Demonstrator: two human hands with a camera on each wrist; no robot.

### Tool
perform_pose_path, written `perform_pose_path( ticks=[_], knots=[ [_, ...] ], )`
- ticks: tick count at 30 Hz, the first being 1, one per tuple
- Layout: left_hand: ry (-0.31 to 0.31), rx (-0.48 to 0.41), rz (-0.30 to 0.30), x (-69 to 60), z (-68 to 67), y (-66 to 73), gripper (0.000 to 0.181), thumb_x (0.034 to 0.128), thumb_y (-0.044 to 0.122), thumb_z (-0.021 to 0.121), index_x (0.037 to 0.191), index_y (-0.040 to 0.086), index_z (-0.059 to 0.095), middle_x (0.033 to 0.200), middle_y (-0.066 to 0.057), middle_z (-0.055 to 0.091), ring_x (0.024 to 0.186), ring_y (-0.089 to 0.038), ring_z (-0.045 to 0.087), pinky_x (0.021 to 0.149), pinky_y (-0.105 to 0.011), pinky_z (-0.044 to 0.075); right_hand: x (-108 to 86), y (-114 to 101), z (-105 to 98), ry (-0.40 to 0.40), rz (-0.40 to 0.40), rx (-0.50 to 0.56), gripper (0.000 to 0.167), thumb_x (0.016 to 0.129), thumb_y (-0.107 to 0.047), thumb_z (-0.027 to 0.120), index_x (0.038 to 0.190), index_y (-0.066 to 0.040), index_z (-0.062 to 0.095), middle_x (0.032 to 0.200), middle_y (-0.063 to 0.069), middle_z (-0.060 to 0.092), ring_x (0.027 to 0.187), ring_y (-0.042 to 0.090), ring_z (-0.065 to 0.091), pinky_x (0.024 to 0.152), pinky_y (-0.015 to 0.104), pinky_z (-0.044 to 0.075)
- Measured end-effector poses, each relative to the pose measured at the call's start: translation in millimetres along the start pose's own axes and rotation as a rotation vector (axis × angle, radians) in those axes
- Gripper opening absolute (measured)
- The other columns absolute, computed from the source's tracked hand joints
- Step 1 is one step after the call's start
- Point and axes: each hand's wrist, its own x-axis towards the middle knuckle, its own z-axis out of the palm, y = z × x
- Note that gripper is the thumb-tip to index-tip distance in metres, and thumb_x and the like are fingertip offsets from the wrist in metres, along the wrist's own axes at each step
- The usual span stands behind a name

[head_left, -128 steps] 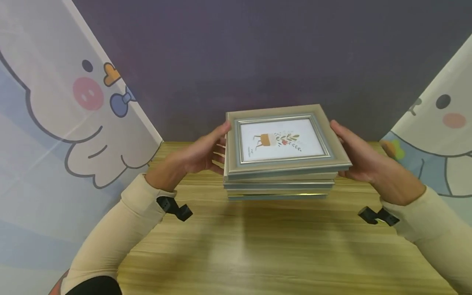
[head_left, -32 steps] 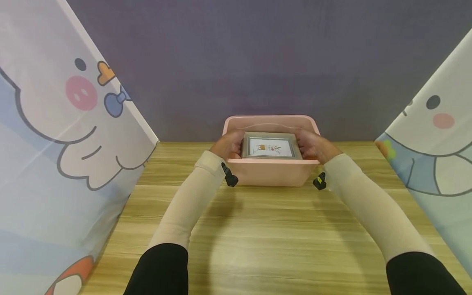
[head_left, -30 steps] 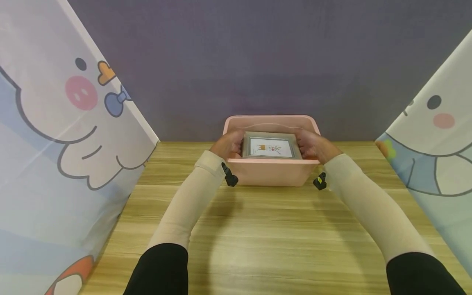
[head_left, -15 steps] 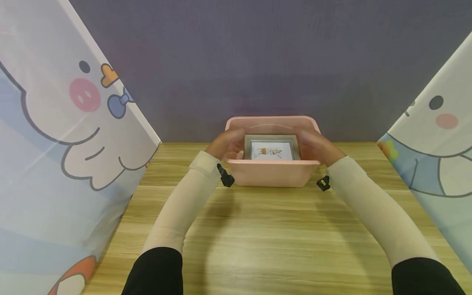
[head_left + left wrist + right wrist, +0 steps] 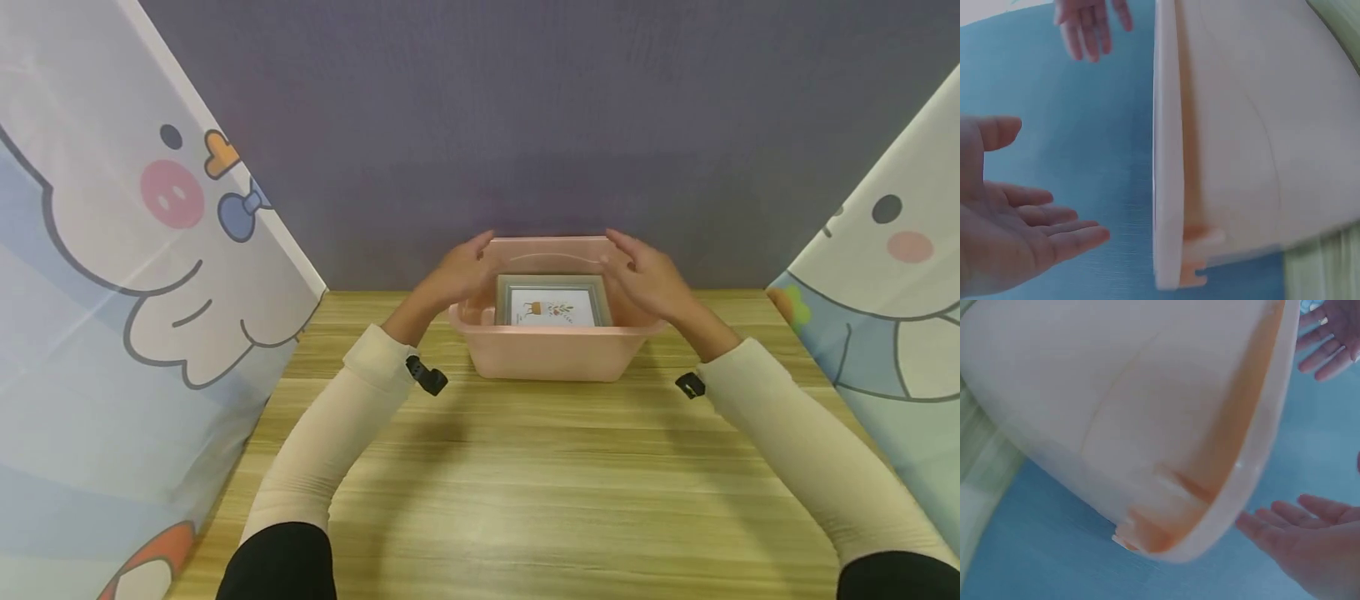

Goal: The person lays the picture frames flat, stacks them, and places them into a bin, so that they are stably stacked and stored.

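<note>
A pink plastic bin stands on the wooden table against the dark back panel. Inside it lies a picture frame with a beige-silver border and a plant print; whatever is beneath is hidden. Over the bin's left side hovers my left hand, fingers extended, holding nothing. My right hand mirrors it above the right side, thumb raised and fingers loose. Both wrist views show the hands apart from the bin's rim, with bare palms.
The wood-grain table spreads in front of the bin. A dark panel rises right behind it. Cartoon-printed sheets flank the space, one at left and one at right.
Both hands first gripped a stack of picture frames, then lowered it into the pink bin. They have since let go, risen and spread apart, leaving the frames inside.
</note>
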Motion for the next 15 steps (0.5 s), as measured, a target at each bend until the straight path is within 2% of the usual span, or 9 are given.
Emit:
perform_pose_path(
  ticks=[2, 6, 9, 12, 15],
  knots=[
    [-0.001, 0.093, 0.064, -9.6, 0.5, 1.8, 0.077, 0.1024, 0.047, 0.051, 0.164, 0.013, 0.019, 0.17, -0.009, 0.024, 0.152, -0.032, 0.034, 0.125, -0.048, 0.03, -8.6, 0, 0, 0.028, -0.094, -0.056, 0.063, 0.107, -0.037, 0.048, 0.161, -0.011, 0.029, 0.165, 0.02, 0.031, 0.144, 0.049, 0.039, 0.117, 0.066, 0.032],
    [-0.014, 0.232, 0.243, -29.0, 6.9, 2.9, 0.081, 0.1014, 0.036, 0.06, 0.163, 0.006, 0.017, 0.17, -0.015, 0.02, 0.155, -0.032, 0.027, 0.127, -0.048, 0.025, -23.6, 1, 5, 0.05, -0.267, -0.131, 0.067, 0.105, -0.036, 0.054, 0.16, -0.006, 0.031, 0.165, 0.019, 0.031, 0.151, 0.044, 0.03, 0.12, 0.066, 0.026],
    [-0.022, 0.317, 0.376, -43.5, 14.5, 2.3, 0.084, 0.0999, 0.032, 0.065, 0.161, -0.001, 0.017, 0.17, -0.02, 0.016, 0.158, -0.034, 0.016, 0.129, -0.049, 0.017, -33.4, 2, 11, 0.032, -0.373, -0.176, 0.073, 0.103, -0.038, 0.058, 0.16, -0.004, 0.028, 0.166, 0.02, 0.028, 0.153, 0.044, 0.028, 0.12, 0.066, 0.026],
    [-0.018, 0.416, 0.491, -56.5, 22.8, -1.1, 0.087, 0.0988, 0.034, 0.067, 0.16, -0.005, 0.019, 0.169, -0.023, 0.015, 0.159, -0.035, 0.013, 0.129, -0.05, 0.015, -44.1, 5, 19, -0.007, -0.458, -0.186, 0.078, 0.103, -0.038, 0.059, 0.162, -0.004, 0.022, 0.168, 0.02, 0.023, 0.154, 0.044, 0.024, 0.12, 0.066, 0.026],
    [-0.017, 0.506, 0.591, -68.8, 31.5, -7.4, 0.087, 0.098, 0.035, 0.068, 0.159, -0.006, 0.021, 0.168, -0.025, 0.017, 0.158, -0.038, 0.016, 0.129, -0.052, 0.017, -55.3, 9, 26, -0.053, -0.551, -0.145, 0.082, 0.103, -0.041, 0.058, 0.163, -0.005, 0.015, 0.17, 0.019, 0.016, 0.157, 0.038, 0.017, 0.128, 0.05, 0.019]
  ],
)
